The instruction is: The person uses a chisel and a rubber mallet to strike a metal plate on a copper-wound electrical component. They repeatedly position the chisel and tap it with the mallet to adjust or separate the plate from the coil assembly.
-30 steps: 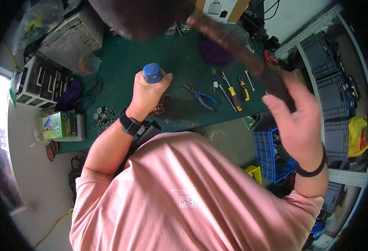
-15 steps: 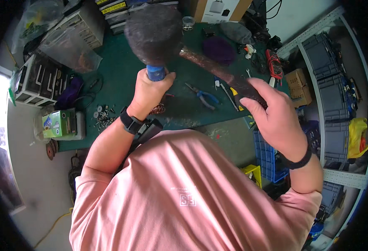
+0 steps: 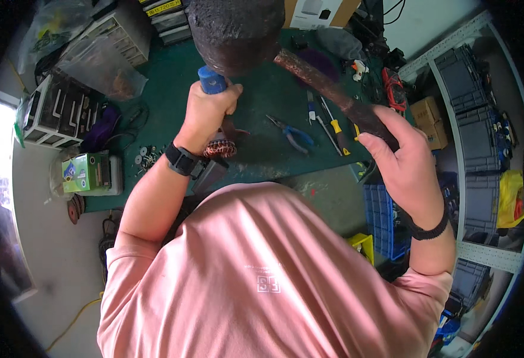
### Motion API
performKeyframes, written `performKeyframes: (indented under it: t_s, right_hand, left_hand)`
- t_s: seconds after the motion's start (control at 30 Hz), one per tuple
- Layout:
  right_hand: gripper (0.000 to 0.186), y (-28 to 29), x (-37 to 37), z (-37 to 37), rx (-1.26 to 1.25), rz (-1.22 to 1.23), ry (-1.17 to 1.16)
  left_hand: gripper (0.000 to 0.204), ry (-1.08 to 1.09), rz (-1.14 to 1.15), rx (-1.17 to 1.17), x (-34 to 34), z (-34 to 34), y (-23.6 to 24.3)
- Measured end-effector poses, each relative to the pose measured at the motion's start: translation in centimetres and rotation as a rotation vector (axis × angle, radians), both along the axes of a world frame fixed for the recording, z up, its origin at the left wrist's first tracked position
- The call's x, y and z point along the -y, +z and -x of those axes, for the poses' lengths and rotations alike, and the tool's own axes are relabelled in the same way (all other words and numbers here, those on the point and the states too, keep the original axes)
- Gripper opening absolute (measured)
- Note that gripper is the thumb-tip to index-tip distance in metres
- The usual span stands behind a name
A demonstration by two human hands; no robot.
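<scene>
My right hand (image 3: 408, 158) is wrapped round the dark end of the handle of a mallet (image 3: 235, 39). Its large black rounded head hangs just beyond my left hand and hides part of the bench. My left hand (image 3: 205, 113) is closed round a blue-handled tool (image 3: 212, 80), whose blunt blue end sticks up out of the fist, close to the mallet head. The lower part of that tool is hidden by the hand. Under the left wrist, a copper-wound ring (image 3: 220, 147) that looks like a motor stator lies on the green bench mat (image 3: 256, 164).
Blue-handled pliers (image 3: 291, 134) and several yellow-handled tools (image 3: 335, 125) lie right of centre. Loose washers and screws (image 3: 147, 158) are at the left, near a green box (image 3: 86, 173). A small drawer cabinet (image 3: 62, 113) stands behind them. Shelves with grey crates (image 3: 479, 131) line the right.
The mallet head looks bigger and has shifted up and to the right. My left hand has moved slightly left and up with the blue-handled tool, showing more of the copper-wound ring.
</scene>
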State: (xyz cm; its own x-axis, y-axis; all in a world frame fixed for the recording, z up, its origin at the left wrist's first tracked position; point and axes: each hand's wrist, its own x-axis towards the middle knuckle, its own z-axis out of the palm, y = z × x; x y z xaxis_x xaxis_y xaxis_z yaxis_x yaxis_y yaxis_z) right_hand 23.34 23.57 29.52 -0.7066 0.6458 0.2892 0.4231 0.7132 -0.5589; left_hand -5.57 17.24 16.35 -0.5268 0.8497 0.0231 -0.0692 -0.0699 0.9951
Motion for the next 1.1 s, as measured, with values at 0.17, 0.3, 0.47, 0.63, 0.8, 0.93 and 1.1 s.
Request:
performKeyframes:
  t_s: [0.17, 0.3, 0.47, 0.63, 0.8, 0.93, 1.1]
  right_hand:
    - [0.031, 0.5, -0.3, -0.1, 0.008, -0.056, 0.004]
    - [0.032, 1.4, 0.0, 0.7, -0.046, -0.052, 0.041]
    - [0.032, 0.5, -0.2, 1.5, 0.173, -0.048, 0.012]
    - [0.031, 1.1, -0.5, 1.3, 0.013, -0.053, 0.042]
    - [0.030, 1.5, -0.1, 0.9, -0.047, -0.021, 0.029]
    - [0.033, 2.2, 0.3, 0.7, 0.038, 0.136, -0.052]
    - [0.033, 1.0, -0.5, 0.8, -0.075, 0.049, 0.003]
  left_hand:
    - [0.016, 0.046, 0.050, -0.075, 0.6, -1.4, 0.0]
    - [0.018, 0.056, 0.056, -0.148, 1.3, -1.6, -0.4]
    - [0.019, -0.013, 0.027, -0.044, 0.8, -1.5, -0.4]
    - [0.019, -0.019, 0.087, -0.086, 0.3, -1.3, -0.2]
    - [0.016, -0.015, -0.010, -0.299, 2.1, -1.7, -0.5]
    - [0.013, -0.012, -0.078, -0.091, 4.0, -2.7, 2.8]
    - [0.013, -0.020, -0.214, -0.086, 4.6, -0.2, 1.7]
